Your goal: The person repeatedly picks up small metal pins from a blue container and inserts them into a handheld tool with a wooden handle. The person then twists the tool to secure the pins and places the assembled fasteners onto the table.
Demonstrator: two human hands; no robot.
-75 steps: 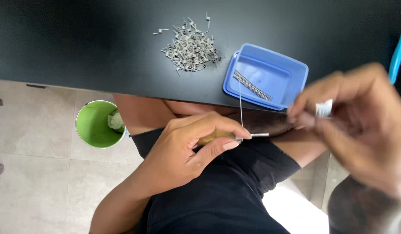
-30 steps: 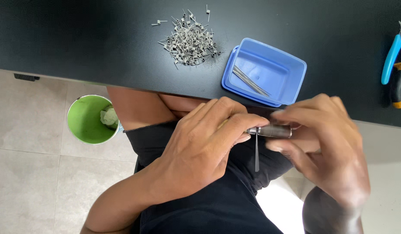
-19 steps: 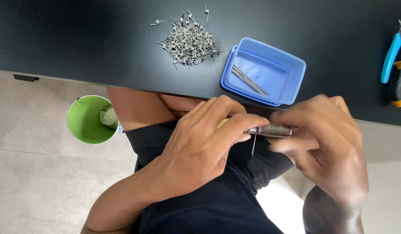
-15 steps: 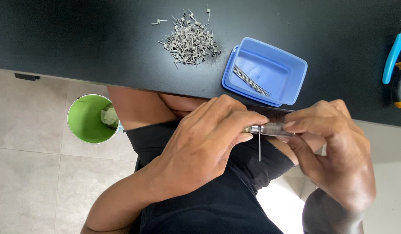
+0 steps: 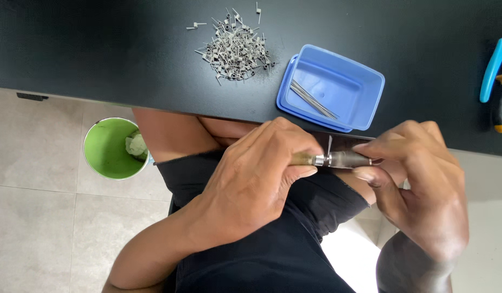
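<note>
Big matte black tabletop (image 5: 99, 49) runs across the top of view; below it pale grey floor tiles (image 5: 34, 217) w/ a round green plastic bin (image 5: 112, 149) holding a crumpled wad, just beside the person's bare knee. On the table: rectangular blue plastic tray (image 5: 338, 87) w/ a few straight thin wires lying inside, a loose heap of small grey wound wire coils (image 5: 234, 51) left of it, and blue-handled pliers (image 5: 492, 68) plus a yellow/black-handled tool at the far right edge. Both hands work over the lap, below the table edge, in front of the tray. Left hand (image 5: 256, 187) is curled tight around the handle of a slim metal-tipped winding tool (image 5: 338, 159), fingers fully wrapped. Right hand (image 5: 419, 195) pinches the tool's tip end btw thumb and fingertips, a close pinch, not a fist. A short thin wire end (image 5: 329, 145) sticks up from the shaft near the collar. Risk, as I judge it: the wire tail is stiff and loose, so if the right pinch slackens it may spring and unwind; dropped bits would land on the lap or floor. Vs 0.5 s ago: the wire tail hung down below the shaft, now it points up; hands barely shifted otherwise.
</note>
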